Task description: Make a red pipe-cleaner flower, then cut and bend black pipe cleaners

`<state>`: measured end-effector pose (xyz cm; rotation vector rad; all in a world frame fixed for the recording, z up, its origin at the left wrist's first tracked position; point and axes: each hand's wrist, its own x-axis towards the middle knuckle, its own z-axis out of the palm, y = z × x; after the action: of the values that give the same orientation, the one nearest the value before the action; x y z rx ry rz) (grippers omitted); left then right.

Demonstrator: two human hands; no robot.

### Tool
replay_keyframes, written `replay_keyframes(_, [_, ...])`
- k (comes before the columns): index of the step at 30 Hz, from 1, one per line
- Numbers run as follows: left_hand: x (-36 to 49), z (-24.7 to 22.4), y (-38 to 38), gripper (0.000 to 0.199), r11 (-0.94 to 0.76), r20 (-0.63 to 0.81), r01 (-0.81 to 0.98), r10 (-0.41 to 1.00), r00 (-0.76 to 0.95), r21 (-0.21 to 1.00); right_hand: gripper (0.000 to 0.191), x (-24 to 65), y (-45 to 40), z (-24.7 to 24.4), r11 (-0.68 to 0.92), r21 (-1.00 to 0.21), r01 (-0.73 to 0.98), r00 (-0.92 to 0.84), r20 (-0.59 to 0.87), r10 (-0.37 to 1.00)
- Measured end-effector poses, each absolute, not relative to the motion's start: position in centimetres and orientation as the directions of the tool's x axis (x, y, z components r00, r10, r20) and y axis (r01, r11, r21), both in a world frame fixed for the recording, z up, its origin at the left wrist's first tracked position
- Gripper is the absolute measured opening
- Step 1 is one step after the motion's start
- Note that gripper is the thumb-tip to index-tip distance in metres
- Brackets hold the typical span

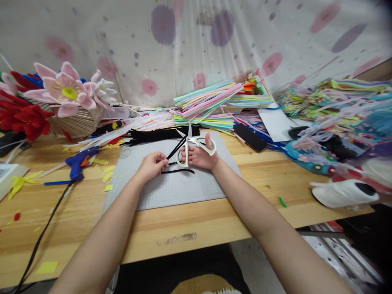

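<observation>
My left hand pinches the near ends of black pipe cleaners over the grey cutting mat. They slant up and to the right, towards the scissors. In my right hand are white-handled scissors, thumb through one loop and fingers at the other. The scissor blades are spread apart and point away from me, with the black strips beside them. Another black piece lies on the mat just below my hands.
Black pipe cleaners lie along the mat's back edge, with pastel bundles behind. A blue glue gun and a pink flower are at left. A dark phone-like object and a white roll are at right.
</observation>
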<state>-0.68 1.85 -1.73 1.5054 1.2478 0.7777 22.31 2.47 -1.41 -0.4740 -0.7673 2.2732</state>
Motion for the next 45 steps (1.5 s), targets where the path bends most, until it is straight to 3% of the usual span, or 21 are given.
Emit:
replay_keyframes(16, [-1.6,-1.9,2.4,0.011,-0.083,-0.066,0.555,0.968,0.243,0.828,0.064,21.8,2.5,-1.2,-0.563,-0.634,-0.529,-0.63,-0.151,0.762])
replay_keyframes(21, [-2.5,-1.0,2.3,0.01,-0.137,0.016,0.694,0.984,0.178,0.707,0.057,23.1,2.9,-0.3,-0.425,-0.706,-0.567,-0.465,-0.152,0.872])
replay_keyframes(24, [-2.9,-0.2,2.1,0.013,-0.228,0.123,0.814,0.974,0.192,0.534,0.054,24.8,3.1,0.2,-0.286,-0.806,-0.518,-0.328,-0.121,0.937])
replay_keyframes(28, [-3.5,0.5,1.8,0.017,-0.313,0.105,0.902,0.95,0.294,0.298,0.044,28.0,3.6,-0.5,-0.015,-0.937,-0.35,-0.033,-0.003,0.999])
replay_keyframes(32, [-3.6,0.4,1.8,0.034,-0.455,0.157,0.846,0.891,0.427,0.277,0.041,30.8,4.2,-2.4,0.06,-0.992,0.108,0.27,0.088,0.959])
replay_keyframes(35, [-3.1,-0.2,1.8,0.05,-0.559,0.14,0.752,0.825,0.548,0.35,0.04,31.7,4.3,-3.0,-0.026,-0.867,0.498,0.386,0.195,0.902])
replay_keyframes(38, [-2.6,-0.9,2.0,0.036,-0.623,0.146,0.672,0.768,0.624,0.402,0.037,31.6,4.1,-2.7,-0.12,-0.657,0.745,0.364,0.249,0.897])
replay_keyframes(41, [-2.0,-1.1,2.5,0.029,-0.639,0.184,0.661,0.759,0.624,0.394,0.034,31.1,3.9,-2.3,-0.172,-0.504,0.846,0.327,0.236,0.915])
replay_keyframes(45, [0.5,-0.2,4.3,0.031,-0.614,0.236,0.691,0.787,0.57,0.38,0.035,30.8,3.8,-2.1,-0.332,-0.376,0.865,0.427,0.205,0.881])
